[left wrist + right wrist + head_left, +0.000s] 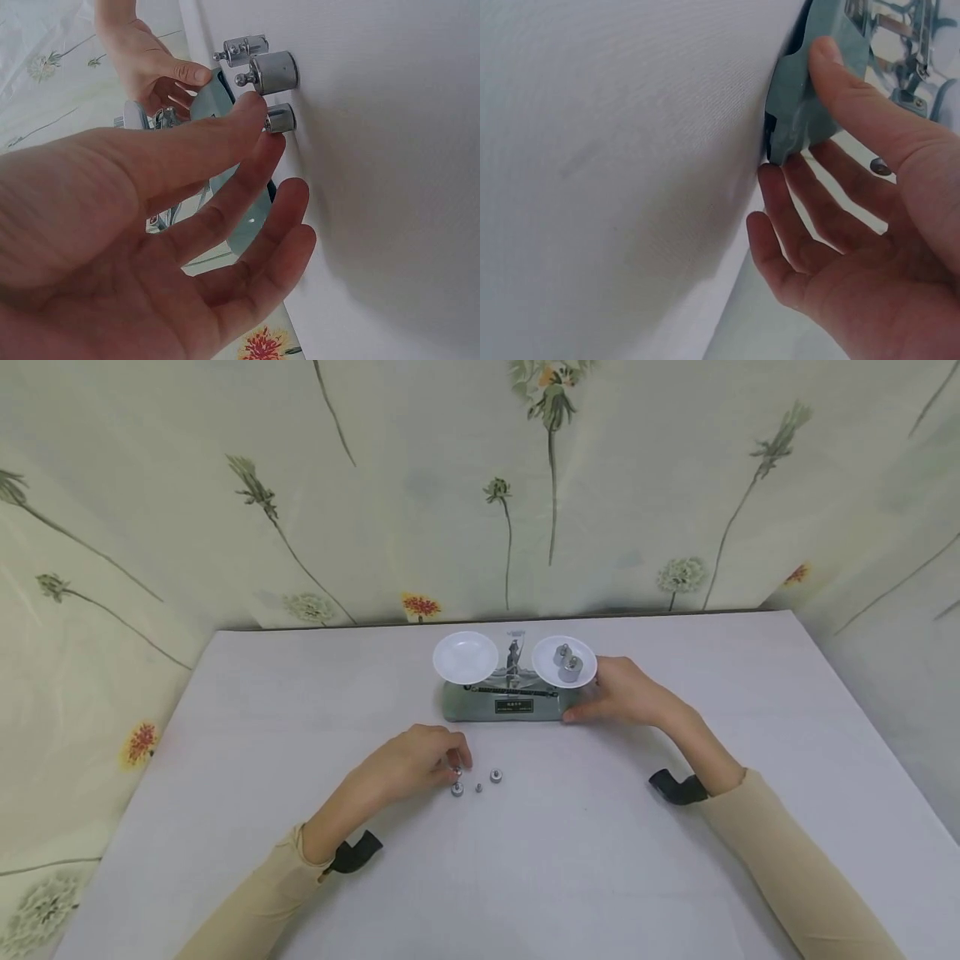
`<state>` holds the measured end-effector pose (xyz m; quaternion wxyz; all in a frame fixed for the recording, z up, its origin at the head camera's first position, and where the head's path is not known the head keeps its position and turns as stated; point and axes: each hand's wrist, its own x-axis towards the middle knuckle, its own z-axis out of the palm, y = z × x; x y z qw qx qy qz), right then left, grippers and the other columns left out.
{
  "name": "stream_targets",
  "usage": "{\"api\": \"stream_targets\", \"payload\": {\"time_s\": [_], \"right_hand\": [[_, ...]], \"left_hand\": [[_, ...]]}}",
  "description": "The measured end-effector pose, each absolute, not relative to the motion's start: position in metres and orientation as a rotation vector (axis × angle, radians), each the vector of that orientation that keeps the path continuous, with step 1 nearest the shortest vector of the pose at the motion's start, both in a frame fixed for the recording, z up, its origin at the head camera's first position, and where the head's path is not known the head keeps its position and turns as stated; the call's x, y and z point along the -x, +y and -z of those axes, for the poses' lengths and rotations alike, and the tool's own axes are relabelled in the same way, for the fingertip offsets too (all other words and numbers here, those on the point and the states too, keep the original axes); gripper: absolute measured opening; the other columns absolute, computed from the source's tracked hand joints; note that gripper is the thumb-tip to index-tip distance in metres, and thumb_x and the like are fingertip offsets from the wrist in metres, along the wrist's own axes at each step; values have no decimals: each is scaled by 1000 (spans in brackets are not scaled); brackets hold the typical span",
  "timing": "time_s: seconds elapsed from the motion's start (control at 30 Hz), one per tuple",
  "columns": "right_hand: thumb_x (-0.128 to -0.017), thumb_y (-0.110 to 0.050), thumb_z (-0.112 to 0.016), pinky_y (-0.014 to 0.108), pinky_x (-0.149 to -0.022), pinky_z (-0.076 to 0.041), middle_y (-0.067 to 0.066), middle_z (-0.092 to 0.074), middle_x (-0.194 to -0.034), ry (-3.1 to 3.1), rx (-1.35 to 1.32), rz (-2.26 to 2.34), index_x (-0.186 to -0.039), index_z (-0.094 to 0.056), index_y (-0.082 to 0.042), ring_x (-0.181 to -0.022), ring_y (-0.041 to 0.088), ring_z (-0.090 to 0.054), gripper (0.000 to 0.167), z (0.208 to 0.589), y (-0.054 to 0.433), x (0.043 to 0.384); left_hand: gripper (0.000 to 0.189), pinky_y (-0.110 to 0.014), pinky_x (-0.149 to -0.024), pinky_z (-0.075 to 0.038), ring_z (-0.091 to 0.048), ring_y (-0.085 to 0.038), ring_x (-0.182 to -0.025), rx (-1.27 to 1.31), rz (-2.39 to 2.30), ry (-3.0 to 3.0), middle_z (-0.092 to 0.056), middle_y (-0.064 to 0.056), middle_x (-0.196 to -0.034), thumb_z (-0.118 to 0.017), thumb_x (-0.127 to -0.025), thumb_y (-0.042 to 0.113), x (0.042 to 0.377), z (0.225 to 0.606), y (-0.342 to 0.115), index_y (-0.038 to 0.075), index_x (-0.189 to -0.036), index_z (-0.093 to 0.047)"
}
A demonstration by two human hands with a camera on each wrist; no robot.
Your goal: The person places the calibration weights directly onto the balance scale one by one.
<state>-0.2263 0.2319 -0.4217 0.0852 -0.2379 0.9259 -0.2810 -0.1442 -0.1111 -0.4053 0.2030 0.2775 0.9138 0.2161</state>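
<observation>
A balance scale (513, 704) with a green base and two white pans stands near the table's back edge. My right hand (626, 693) grips the right end of its base, thumb in front and fingers behind. In the right wrist view, the thumb (847, 82) presses the green base (810, 97). Two metal weights (570, 668) sit in the right pan (545, 670). My left hand (412, 762) is in front of the scale, its thumb and forefinger pinching the knob of a small metal weight (282, 118). A larger weight (276, 73) stands beside it.
A tiny weight (478, 787) and another weight (496, 775) stand on the white tabletop (555, 877), right of the left hand. The left pan (465, 657) is at the back. A flower-printed curtain (420, 485) hangs behind the table.
</observation>
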Motion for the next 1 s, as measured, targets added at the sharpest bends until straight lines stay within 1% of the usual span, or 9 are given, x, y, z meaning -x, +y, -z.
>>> {"api": "stream_targets", "payload": {"time_s": [0.2, 0.4, 0.67, 0.87, 1.0], "right_hand": [[-77, -22, -98, 61, -117, -49, 19, -74, -137, 2759, 694, 832, -141, -65, -4, -137, 42, -64, 75, 422, 232, 226], [-77, -21, -98, 61, -119, -47, 19, -73, -140, 2759, 703, 837, -142, -65, -5, -140, 43, -62, 75, 421, 231, 226], [-77, -21, -99, 61, -119, -48, 18, -73, -139, 2763, 705, 833, -142, -65, -5, -139, 42, -63, 75, 421, 231, 226], [-76, -20, -99, 61, -119, -47, 18, -72, -140, 2764, 720, 829, -143, -64, -5, -139, 42, -63, 76, 420, 230, 226], [-76, -22, -99, 61, -117, -48, 19, -73, -138, 2767, 699, 820, -142, -64, -5, -137, 42, -64, 76, 419, 229, 224]], "left_hand": [[17, -37, -98, -58, -67, -18, -105, -750, -562, 2553, -76, 0, -107, -77, -98, 4, 144, 408, -108, 16, -109, -77], [17, -38, -99, -58, -66, -18, -105, -751, -533, 2572, -75, 1, -107, -78, -97, 4, 144, 410, -107, 18, -107, -77], [14, -37, -94, -59, -65, -17, -99, -771, -484, 2611, -72, 1, -102, -82, -94, 7, 143, 411, -106, 19, -99, -78], [11, -38, -93, -60, -66, -17, -98, -772, -470, 2631, -74, 1, -103, -82, -94, 8, 143, 412, -105, 18, -98, -77], [10, -39, -92, -60, -67, -19, -96, -779, -475, 2664, -75, 1, -103, -81, -95, 8, 143, 412, -105, 17, -98, -77]]}}
